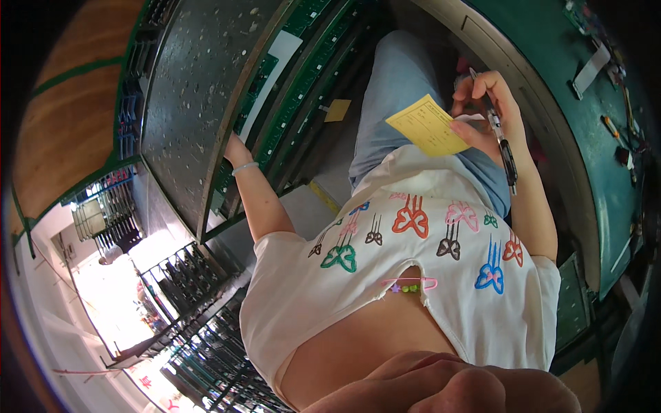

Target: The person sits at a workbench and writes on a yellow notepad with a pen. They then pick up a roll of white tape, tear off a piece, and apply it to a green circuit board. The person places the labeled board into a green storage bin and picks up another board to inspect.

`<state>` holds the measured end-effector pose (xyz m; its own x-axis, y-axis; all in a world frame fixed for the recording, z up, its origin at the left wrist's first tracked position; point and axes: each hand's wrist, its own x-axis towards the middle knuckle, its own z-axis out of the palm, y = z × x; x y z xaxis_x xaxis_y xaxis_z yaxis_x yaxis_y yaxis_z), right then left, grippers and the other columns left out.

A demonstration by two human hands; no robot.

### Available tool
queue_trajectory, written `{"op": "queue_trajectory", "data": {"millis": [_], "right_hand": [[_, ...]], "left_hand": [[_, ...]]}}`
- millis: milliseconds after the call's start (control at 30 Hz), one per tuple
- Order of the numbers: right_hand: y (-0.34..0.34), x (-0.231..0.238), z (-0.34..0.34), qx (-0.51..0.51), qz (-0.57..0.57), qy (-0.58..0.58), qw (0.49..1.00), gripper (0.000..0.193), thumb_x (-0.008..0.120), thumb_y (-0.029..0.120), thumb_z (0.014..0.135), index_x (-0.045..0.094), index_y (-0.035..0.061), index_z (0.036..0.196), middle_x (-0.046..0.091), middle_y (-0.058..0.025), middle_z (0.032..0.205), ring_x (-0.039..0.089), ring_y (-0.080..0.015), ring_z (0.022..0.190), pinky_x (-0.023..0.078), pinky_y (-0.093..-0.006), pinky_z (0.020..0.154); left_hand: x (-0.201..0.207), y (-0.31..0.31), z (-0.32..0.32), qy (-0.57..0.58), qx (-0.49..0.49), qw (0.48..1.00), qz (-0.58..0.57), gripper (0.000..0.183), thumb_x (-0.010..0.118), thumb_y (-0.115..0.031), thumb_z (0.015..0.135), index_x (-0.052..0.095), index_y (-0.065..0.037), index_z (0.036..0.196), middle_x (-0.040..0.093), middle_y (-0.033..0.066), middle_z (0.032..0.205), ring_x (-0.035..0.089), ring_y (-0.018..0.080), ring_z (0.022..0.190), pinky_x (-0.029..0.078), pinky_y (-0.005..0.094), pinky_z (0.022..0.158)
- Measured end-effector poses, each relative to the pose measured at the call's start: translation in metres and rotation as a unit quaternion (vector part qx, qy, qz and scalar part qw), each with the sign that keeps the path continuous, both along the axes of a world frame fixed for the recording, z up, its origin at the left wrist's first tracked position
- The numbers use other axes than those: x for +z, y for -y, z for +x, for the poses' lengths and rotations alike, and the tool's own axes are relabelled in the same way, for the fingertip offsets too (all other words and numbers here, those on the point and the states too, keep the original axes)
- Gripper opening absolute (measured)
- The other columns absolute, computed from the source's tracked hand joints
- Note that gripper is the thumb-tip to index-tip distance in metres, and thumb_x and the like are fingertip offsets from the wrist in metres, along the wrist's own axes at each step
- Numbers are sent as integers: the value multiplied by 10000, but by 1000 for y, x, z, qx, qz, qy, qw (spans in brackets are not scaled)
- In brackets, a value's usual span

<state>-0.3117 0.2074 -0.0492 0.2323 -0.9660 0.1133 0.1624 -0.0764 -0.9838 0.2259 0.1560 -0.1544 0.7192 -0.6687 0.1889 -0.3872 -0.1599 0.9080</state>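
Note:
My right hand [497,113] is closed, with a yellow paper card [425,127] pinched by the thumb and a black-and-clear pen [506,148] lying across the fingers. The card carries a printed form with handwriting. At the left, my left hand [237,149] reaches to the edge of a rack holding green circuit boards [292,82]. Its fingers are hidden behind the rack's edge panel, so their pose does not show. Just beyond that hand, a long white strip [265,89] lies along the boards.
Another yellow tag [337,110] sits by the boards. A dark speckled panel [196,89] walls the rack's left side. On my right, a green-topped bench [551,82] bears a ribbon cable [591,71], small tools and parts. More racks [200,275] stand at the lower left.

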Motion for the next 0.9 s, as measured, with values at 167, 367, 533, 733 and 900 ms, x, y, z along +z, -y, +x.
{"op": "queue_trajectory", "data": {"millis": [167,367,533,733,900], "right_hand": [[36,7,27,96,-77,-51,991,415,715,-73,743,438,81,1012,538,-52,1034,584,-126,902,508,-270,755],[82,-14,99,226,-189,-89,951,399,736,-48,674,466,44,953,521,-70,890,549,-185,793,479,-290,693],[86,-30,144,231,-207,-57,949,411,769,-7,661,470,47,937,489,-74,850,503,-204,739,449,-301,676],[88,-67,115,48,-180,-17,982,337,745,-16,788,489,81,985,544,-8,915,532,-82,807,455,-236,723],[68,-107,69,74,-36,-55,995,357,737,-30,779,476,86,994,548,-5,890,535,-71,804,446,-233,736]], "left_hand": [[-2,-26,-18,300,88,950,17,273,580,-106,926,569,39,1158,559,158,1202,536,255,1032,419,376,932],[56,-70,-193,-19,-346,935,-82,486,696,-230,874,521,2,1263,533,112,1239,511,218,1178,391,353,1018],[56,-71,-214,-24,-355,934,2,467,808,-128,731,611,-38,1145,667,54,967,614,171,920,466,288,839],[-9,-58,-168,-146,-110,983,-13,199,766,-105,814,674,13,946,664,32,856,580,93,761,460,234,690],[-46,-36,-124,-164,5,987,-2,247,764,-171,843,683,53,911,665,51,840,574,97,746,455,243,685]]}}
